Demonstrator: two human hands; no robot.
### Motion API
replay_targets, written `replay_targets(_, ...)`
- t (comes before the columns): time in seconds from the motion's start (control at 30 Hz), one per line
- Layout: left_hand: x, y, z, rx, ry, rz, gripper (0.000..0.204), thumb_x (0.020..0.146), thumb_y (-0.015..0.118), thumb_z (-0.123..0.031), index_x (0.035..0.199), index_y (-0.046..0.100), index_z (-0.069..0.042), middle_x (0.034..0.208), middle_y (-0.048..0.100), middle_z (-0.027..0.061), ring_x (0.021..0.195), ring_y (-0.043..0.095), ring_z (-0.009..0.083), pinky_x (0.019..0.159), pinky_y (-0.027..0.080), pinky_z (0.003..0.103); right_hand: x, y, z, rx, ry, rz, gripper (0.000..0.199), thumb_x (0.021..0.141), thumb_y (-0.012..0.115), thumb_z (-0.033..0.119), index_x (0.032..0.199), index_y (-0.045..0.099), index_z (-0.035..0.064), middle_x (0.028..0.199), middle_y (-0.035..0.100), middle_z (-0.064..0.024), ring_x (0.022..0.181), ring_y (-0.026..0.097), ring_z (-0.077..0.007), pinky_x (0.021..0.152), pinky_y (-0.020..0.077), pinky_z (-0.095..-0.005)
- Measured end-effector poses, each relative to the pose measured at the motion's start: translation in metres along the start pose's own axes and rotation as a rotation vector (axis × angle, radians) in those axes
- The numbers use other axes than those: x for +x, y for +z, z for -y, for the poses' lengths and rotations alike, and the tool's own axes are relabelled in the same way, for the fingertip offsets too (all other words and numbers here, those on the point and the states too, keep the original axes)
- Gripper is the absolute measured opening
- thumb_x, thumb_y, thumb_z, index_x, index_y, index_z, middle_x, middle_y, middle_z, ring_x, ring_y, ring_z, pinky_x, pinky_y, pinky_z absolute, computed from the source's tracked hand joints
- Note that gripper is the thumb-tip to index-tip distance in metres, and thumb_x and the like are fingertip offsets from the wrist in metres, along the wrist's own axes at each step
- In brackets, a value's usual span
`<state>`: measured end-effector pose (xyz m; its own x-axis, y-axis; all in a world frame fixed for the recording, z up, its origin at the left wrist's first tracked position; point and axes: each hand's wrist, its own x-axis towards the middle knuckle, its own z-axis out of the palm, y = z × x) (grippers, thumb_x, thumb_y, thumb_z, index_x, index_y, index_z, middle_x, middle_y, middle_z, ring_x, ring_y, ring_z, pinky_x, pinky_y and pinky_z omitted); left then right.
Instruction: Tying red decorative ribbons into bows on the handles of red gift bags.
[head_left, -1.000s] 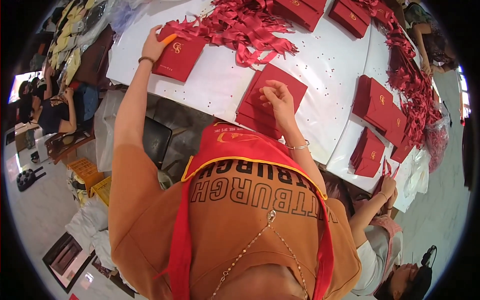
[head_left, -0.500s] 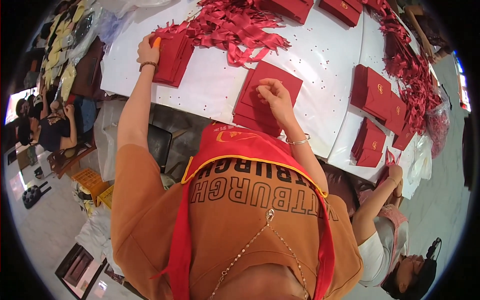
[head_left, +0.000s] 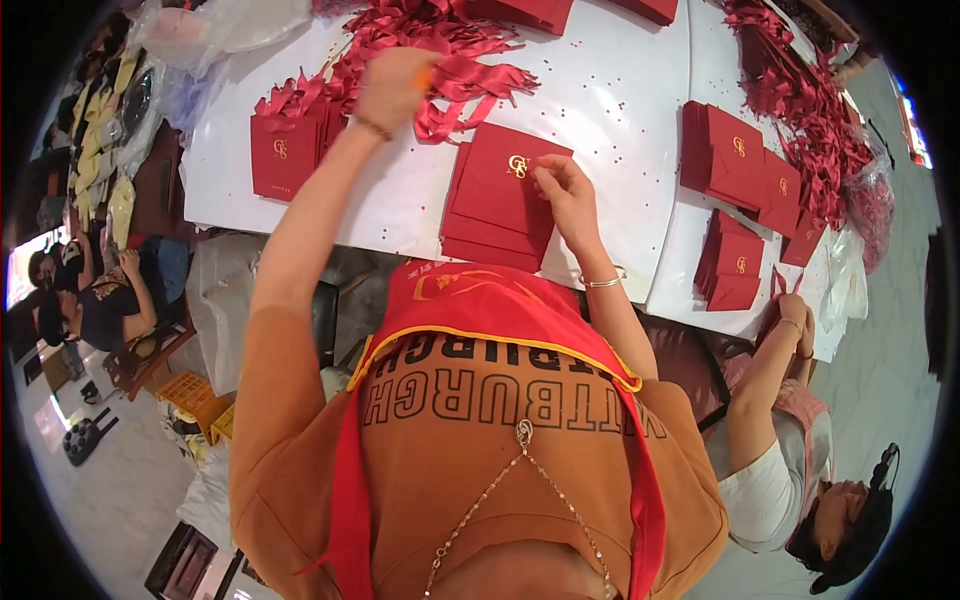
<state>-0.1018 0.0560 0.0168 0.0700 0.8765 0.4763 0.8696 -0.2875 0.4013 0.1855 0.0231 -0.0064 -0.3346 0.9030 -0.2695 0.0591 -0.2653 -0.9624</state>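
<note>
My left hand (head_left: 393, 92), with orange on one finger, is over a heap of dark red satin ribbons (head_left: 455, 40); its fingertips are blurred and mostly hidden. In front of me lies a loose stack of flat red paper bags (head_left: 497, 205), the top one bearing a gold emblem. My right hand (head_left: 570, 200) is at the right edge of that top bag, thumb and fingers curled together; whatever is between them cannot be made out. To the left, beside my left forearm, stands a group of red bags with ribbon handles (head_left: 283, 155).
More red bags (head_left: 735, 150) and a ribbon heap (head_left: 820, 150) lie on the table's right side. A co-worker's hands (head_left: 795, 315) hold a red ribboned piece at the right edge. Small red dots are scattered over the white tabletop (head_left: 620, 150). Clear plastic (head_left: 235, 25) lies far left.
My left hand has left the standing bags and moved right to the ribbon heap. My right hand has shifted to the top bag's right edge, uncovering its gold emblem.
</note>
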Motion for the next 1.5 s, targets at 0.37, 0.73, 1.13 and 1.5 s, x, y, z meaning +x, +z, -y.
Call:
replay_targets(0.37,0.016,0.098,-0.034,0.329,0.046,0.228,0.011,0.078,0.054,-0.016,0.087,0.060,-0.015,0.098,0.056,0.0017,0.094,0.049,0.0208,0.076,0.037,0.036,-0.009,0.006,-0.004,-0.021,-0.017,0.014,0.015,0.084,0.056,0.009,0.096,0.057,-0.0003,0.081,0.061,-0.0044,0.072,0.055,-0.0084,0.067,0.0442,-0.0216)
replay_targets(0.73,0.006,-0.143,-0.046,-0.999,0.001,-0.429,0.029,0.080,0.049,-0.004,0.109,0.048,0.002,0.099,0.059,0.0164,0.094,0.059,0.0230,0.085,0.046,0.033,0.039,0.014,-0.001,-0.937,-0.624,0.130,0.037,0.072,0.067,0.024,0.104,0.058,0.0066,0.103,0.056,-0.0126,0.092,0.051,-0.0323,0.084,0.0404,-0.0388)
replay_targets(1.13,-0.084,-0.013,-0.088,-0.364,-0.564,0.367,0.010,0.076,0.058,-0.009,0.085,0.058,-0.003,0.067,0.061,0.0088,0.061,0.058,0.0185,0.056,0.044,0.030,0.060,0.028,-0.016,-1.127,-0.636,0.024,0.051,0.067,0.068,0.043,0.104,0.059,0.0088,0.102,0.055,-0.0105,0.096,0.051,-0.0294,0.081,0.0399,-0.0417)
replay_targets(1.5,-0.078,-0.042,-0.099,-0.315,-0.686,0.305,0.013,0.076,0.057,-0.010,0.088,0.057,-0.005,0.070,0.060,0.0102,0.064,0.058,0.0199,0.058,0.044,0.031,0.042,0.031,-0.003,-1.260,-0.711,0.194,0.038,0.065,0.071,0.032,0.095,0.063,0.0102,0.099,0.056,-0.0075,0.092,0.052,-0.0271,0.077,0.0412,-0.0402)
